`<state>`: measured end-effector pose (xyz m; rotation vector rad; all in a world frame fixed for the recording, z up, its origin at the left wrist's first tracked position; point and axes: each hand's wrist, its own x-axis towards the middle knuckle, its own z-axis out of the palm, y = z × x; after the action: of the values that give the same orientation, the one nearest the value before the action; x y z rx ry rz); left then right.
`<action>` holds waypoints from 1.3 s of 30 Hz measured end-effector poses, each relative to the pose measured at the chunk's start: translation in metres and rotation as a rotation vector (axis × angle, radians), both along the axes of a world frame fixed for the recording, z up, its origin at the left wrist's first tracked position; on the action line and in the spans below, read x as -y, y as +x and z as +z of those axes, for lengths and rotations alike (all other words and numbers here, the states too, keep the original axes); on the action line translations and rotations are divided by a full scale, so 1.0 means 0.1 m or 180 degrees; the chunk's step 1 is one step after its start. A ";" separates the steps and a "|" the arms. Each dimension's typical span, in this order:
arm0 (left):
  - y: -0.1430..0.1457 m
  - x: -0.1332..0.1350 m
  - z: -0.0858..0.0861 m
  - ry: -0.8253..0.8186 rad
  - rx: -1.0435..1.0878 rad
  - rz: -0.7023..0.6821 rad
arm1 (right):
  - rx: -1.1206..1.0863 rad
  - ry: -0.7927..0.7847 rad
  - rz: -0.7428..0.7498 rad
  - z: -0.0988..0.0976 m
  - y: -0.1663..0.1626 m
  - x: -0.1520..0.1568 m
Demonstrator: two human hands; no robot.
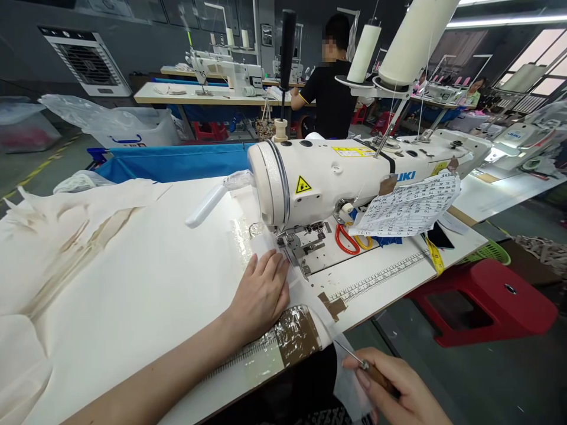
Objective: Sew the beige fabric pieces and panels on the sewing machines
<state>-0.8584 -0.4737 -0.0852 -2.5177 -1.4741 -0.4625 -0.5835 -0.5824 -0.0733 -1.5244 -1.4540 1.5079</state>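
Observation:
My left hand [261, 292] lies flat, palm down, on thin white fabric [305, 293] just in front of the needle area of a white sewing machine [323, 183]. Its fingers are stretched toward the presser foot. At the lower right, my right hand [396, 386] is closed around the wooden handle of an awl [375, 375]. The awl's thin metal tip points up and left, against the fabric where it hangs over the table's front edge. Part of the fabric drops below my right fingers.
Cream fabric pieces [84, 236] are piled on the left of the table. Red-handled scissors [346, 239], a handwritten paper sheet [407, 206] and a yellow tape measure [434, 257] lie around the machine's right side. A red stool [491, 301] stands right. A person [332, 88] sits ahead.

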 end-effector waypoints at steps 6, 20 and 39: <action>0.00 0.00 0.00 -0.0055 0.0032 0.0011 | 0.0097 0.0367 0.0478 0.08 -0.10 -0.19; 0.02 -0.05 0.03 0.0045 0.0025 0.0015 | 0.0249 0.0908 0.0862 0.08 -0.30 -0.45; -0.05 -0.09 0.05 -0.0048 0.0005 0.0039 | -0.1286 -0.0447 -0.0226 -0.16 -0.65 -0.07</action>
<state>-0.8636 -0.4647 -0.0799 -2.5189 -1.4984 -0.4531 -0.6481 -0.5758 -0.0896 -1.2376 -1.0702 1.7798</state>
